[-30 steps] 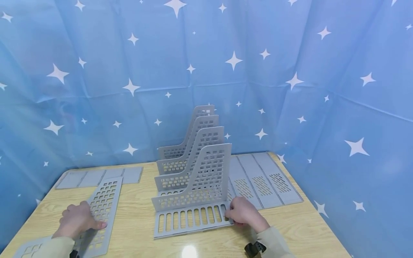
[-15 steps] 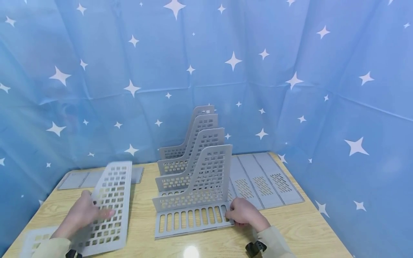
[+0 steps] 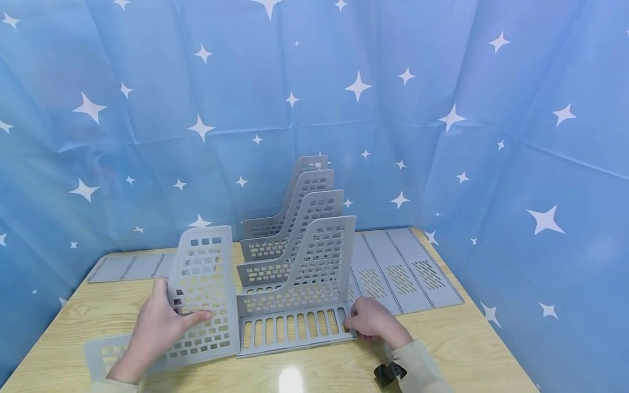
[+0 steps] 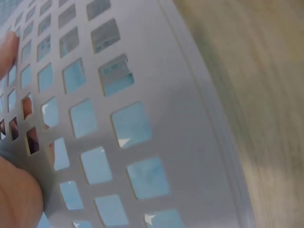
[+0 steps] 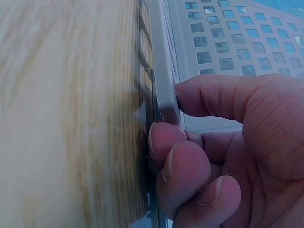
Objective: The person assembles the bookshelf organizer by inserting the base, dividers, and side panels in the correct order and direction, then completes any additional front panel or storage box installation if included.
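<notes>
My left hand [image 3: 154, 327] grips a grey L-shaped lattice panel [image 3: 227, 273] between thumb and fingers, raised and tilted. In the left wrist view this panel [image 4: 190, 147] fills most of the picture, with some fingers behind its holes. The panel's lower right corner is close to the left end of a grey slotted base [image 3: 314, 344]; whether they touch I cannot tell. My right hand [image 3: 373, 318] pinches the base's near right corner, thumb above and curled fingers below, as the right wrist view shows at the base's edge [image 5: 166, 95]. Several matching lattice dividers [image 3: 347, 262] stand upright on the base.
Flat grey hinged panels with diagonal slots [image 3: 400, 278] lie on the wooden table [image 3: 462, 355] at the right. Another flat grey strip [image 3: 142, 267] lies at the back left. A blue starry curtain [image 3: 314, 82] hangs behind and at both sides.
My left hand has lifted the lattice panel from low at the left and carried it rightward, up to the base's left end. The right hand has stayed at the base's corner.
</notes>
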Action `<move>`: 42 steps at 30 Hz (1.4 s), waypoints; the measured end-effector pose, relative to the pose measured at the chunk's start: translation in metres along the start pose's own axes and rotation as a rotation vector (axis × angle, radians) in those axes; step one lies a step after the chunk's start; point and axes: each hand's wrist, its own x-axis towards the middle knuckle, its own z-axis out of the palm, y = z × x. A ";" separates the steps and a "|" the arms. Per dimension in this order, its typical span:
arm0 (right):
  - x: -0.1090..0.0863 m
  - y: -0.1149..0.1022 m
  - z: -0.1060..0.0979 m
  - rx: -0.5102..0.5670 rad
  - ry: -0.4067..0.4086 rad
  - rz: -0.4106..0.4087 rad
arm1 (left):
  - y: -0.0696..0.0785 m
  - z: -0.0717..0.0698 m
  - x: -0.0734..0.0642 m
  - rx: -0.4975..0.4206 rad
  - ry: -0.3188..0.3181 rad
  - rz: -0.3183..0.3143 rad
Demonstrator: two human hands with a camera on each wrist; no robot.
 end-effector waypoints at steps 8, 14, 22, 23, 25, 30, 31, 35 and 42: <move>0.002 -0.001 -0.002 -0.024 0.005 -0.015 | 0.000 0.004 -0.012 0.023 0.064 0.055; -0.001 -0.003 -0.003 -0.023 0.006 -0.026 | -0.004 0.007 -0.022 0.018 0.131 0.118; -0.011 0.002 -0.006 -0.049 -0.014 -0.114 | -0.012 0.008 -0.029 -0.171 0.116 0.239; -0.012 0.004 -0.006 -0.046 -0.023 -0.128 | -0.013 0.008 -0.029 -0.221 0.091 0.220; -0.014 0.006 -0.006 -0.033 -0.040 -0.158 | -0.015 0.007 -0.029 -0.315 0.047 0.171; -0.014 0.009 -0.003 -0.038 -0.038 -0.204 | -0.012 0.013 -0.030 -0.401 0.025 0.108; -0.014 0.009 -0.002 -0.045 -0.033 -0.207 | -0.010 0.016 -0.031 -0.408 0.031 0.121; -0.014 0.008 0.000 -0.062 -0.016 -0.214 | -0.001 0.029 -0.033 -0.433 0.060 0.227; -0.015 0.009 0.001 -0.063 -0.014 -0.191 | 0.010 0.039 -0.034 -0.452 0.109 0.284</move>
